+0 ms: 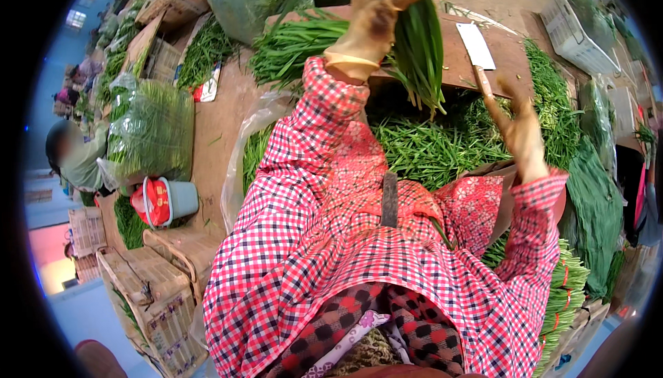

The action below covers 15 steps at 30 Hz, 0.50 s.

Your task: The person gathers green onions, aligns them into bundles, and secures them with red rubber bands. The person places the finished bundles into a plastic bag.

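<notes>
The left hand (376, 24) grips a bunch of long green leaves (425, 50) at the counter (507, 57); the right hand (526, 136) spreads its fingers near a cleaver (476, 46), contact unclear. Leftward, a clear bag (155, 144) packed with greens (160, 108) stands near a pale-blue bucket (183, 197) holding something red (158, 202); far right, a white crate (570, 34) contains bagged greenery (592, 20).

The left hand (376, 19) is gripping at the far side; the right hand (521, 128) is hanging open, nearer and farther right.
</notes>
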{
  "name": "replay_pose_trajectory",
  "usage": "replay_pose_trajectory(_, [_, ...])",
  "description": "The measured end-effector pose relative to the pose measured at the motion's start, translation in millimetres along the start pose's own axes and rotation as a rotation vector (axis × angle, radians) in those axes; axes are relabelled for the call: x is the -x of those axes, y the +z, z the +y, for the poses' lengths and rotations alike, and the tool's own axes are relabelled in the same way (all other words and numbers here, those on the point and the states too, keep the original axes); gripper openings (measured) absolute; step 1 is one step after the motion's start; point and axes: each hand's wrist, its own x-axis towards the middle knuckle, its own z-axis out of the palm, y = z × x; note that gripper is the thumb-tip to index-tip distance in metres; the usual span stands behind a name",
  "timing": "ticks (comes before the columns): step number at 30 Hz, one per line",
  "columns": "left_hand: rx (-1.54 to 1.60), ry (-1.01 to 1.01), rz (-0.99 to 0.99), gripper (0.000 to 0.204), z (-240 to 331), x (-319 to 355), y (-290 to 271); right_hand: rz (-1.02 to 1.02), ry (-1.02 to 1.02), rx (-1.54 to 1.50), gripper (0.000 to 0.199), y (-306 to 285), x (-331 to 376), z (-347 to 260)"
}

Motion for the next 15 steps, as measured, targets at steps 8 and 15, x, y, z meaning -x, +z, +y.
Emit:
replay_pose_trajectory(8, [-0.413,0.019,-0.141,0.027,-15.0,-110.7,65.3,0.225,-0.607,-0.178,0.068,-65.6,-108.3,-124.3])
replay_pose_trajectory(15, [-0.576,-0.104,-0.172,0.032,-105.3,-97.3,30.1,-0.013,-0.412,-0.65,0.045,-38.4,-154.5,-92.8])
